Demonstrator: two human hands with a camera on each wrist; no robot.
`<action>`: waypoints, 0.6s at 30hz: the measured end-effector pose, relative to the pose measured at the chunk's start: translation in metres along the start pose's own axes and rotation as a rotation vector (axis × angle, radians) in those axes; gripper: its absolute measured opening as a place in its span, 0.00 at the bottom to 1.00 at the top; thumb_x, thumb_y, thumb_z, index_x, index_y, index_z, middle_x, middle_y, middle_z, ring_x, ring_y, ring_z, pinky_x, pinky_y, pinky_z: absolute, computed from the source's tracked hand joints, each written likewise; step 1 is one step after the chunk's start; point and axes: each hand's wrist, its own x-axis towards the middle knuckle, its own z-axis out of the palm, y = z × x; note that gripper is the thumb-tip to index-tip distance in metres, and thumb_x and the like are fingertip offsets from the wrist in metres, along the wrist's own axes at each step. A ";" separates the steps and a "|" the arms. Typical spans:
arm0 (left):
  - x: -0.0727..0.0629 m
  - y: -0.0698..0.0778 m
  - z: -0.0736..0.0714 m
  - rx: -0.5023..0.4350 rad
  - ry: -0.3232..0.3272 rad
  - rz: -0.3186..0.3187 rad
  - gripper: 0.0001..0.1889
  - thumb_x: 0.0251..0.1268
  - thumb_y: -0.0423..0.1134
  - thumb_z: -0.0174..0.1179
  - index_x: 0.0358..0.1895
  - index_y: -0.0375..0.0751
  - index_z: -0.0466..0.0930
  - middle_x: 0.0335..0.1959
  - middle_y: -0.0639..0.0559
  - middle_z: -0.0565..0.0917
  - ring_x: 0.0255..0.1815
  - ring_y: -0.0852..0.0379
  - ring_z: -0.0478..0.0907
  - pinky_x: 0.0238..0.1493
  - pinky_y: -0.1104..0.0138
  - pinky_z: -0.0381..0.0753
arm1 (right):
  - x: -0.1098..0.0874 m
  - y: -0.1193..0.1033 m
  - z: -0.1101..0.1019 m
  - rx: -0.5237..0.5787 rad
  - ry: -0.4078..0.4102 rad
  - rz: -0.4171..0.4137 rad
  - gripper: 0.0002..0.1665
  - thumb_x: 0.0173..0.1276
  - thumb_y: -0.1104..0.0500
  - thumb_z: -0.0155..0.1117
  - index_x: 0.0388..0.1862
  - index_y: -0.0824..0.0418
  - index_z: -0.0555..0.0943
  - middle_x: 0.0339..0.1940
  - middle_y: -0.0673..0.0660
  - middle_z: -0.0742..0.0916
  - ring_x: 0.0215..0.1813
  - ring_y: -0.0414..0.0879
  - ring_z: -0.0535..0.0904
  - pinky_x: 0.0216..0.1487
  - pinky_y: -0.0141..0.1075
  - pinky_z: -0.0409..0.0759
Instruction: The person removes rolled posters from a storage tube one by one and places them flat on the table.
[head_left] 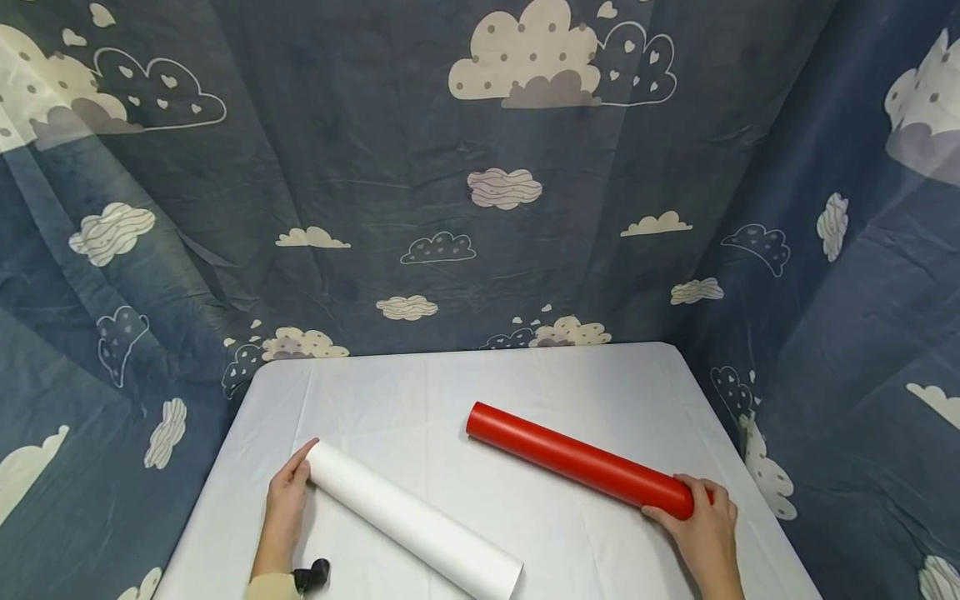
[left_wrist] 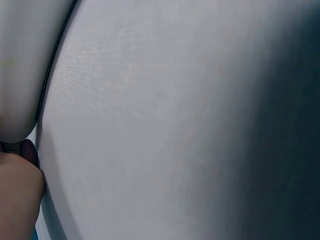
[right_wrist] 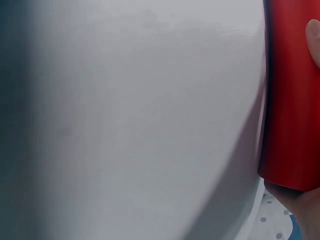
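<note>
A white roll lies slantwise on the left half of the table, its near end toward the front edge. My left hand holds its far left end, with fingers and thumb at the rim; in the left wrist view part of that hand shows right below the roll's end. Farther right, a red roll points from the table's middle toward the right front. My right hand grips its right end, thumb on the near side and fingers over the top. The right wrist view shows the red roll close up, a fingertip on its side.
A white-covered table with rounded back corners carries both rolls. Dark blue cloth printed with clouds hangs behind it and on both sides. A small black object sits at the left wrist, by the cream sleeve.
</note>
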 end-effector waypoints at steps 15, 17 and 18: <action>0.003 -0.003 0.000 -0.025 0.011 0.018 0.25 0.91 0.41 0.37 0.84 0.45 0.63 0.88 0.50 0.57 0.90 0.52 0.47 0.89 0.55 0.49 | 0.023 -0.011 0.008 0.029 0.006 -0.064 0.50 0.52 0.48 0.89 0.70 0.64 0.75 0.68 0.75 0.69 0.69 0.72 0.61 0.58 0.71 0.77; 0.003 -0.003 0.000 -0.020 0.013 0.017 0.25 0.91 0.41 0.37 0.84 0.45 0.63 0.88 0.50 0.57 0.90 0.52 0.47 0.89 0.55 0.49 | 0.028 -0.014 0.009 0.038 -0.005 -0.071 0.50 0.53 0.47 0.88 0.70 0.63 0.75 0.69 0.74 0.69 0.69 0.72 0.61 0.58 0.71 0.77; 0.002 -0.003 0.000 -0.020 0.014 0.017 0.25 0.91 0.41 0.37 0.83 0.45 0.63 0.88 0.50 0.57 0.90 0.52 0.48 0.89 0.55 0.49 | 0.031 -0.015 0.010 0.041 -0.011 -0.072 0.50 0.53 0.47 0.88 0.71 0.63 0.75 0.69 0.74 0.69 0.70 0.72 0.61 0.59 0.71 0.77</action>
